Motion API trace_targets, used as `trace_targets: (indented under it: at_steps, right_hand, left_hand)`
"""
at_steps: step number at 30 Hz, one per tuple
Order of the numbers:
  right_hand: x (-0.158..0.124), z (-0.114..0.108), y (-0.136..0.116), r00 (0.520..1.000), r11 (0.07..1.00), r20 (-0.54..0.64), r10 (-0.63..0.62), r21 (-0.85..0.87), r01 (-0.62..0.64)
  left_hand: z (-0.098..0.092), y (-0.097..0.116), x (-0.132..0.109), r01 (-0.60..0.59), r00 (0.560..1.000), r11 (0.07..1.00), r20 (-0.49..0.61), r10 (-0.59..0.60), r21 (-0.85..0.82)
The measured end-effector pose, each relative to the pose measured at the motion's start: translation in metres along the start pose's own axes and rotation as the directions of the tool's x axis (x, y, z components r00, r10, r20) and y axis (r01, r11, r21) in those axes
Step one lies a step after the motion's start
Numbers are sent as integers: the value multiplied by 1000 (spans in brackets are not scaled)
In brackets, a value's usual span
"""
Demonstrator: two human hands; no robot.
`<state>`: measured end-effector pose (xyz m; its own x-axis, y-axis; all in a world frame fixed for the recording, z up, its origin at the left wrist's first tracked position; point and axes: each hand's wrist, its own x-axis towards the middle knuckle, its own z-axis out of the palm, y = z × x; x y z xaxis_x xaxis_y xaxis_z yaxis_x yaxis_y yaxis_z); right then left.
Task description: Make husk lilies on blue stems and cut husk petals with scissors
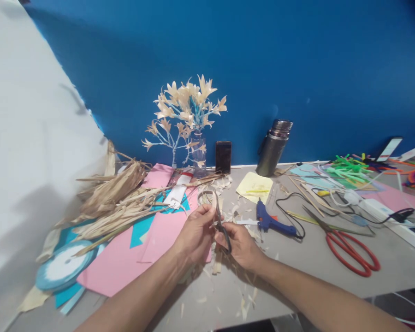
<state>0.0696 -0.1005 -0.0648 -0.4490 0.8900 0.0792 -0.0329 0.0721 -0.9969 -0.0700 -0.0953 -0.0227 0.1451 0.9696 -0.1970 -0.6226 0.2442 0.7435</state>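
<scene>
My right hand [242,243] is closed around the handles of small black-handled scissors [227,237], whose blades point away from me. Close beside the blades, my left hand [195,230] is closed in a pinch between thumb and fingers. What it pinches is too small and too hidden to make out. Pale husk scraps [242,304] are scattered on the table under and around both hands. A roll of tape [204,197] lies just beyond my left fingertips. Pink sheets [159,240] lie to the left of my left hand, and a blue glue gun [275,223] to the right of my right hand.
Dried husks [121,189] and a ribbon spool [65,266] lie left. Husk flowers [190,99] in a clear bottle, a phone [223,157] and a flask [274,147] stand along the wall. Red-handled scissors [352,253], a power strip [394,221] and green pipe cleaners [349,168] are right.
</scene>
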Motion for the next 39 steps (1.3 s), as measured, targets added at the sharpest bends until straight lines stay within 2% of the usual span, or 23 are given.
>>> trace_targets:
  at_steps: [23,30,34,39]
  right_hand:
    - [0,0,-5,1000,998,0,-31,-50,31]
    - [-1,0,-9,1000,1000,-8,-5,-9,5]
    - [-2,-3,-3,1000,1000,-7,0,18,0]
    - [-2,-10,-2,999,996,11,39,79,-40]
  left_hand:
    - [2,3,-3,15,999,1000,30,-15,20]
    - [0,2,-1,11,999,1000,33,-11,15]
    - [-1,2,0,26,999,1000,23,-26,13]
    - [1,8,0,-64,997,994,-25,67,93]
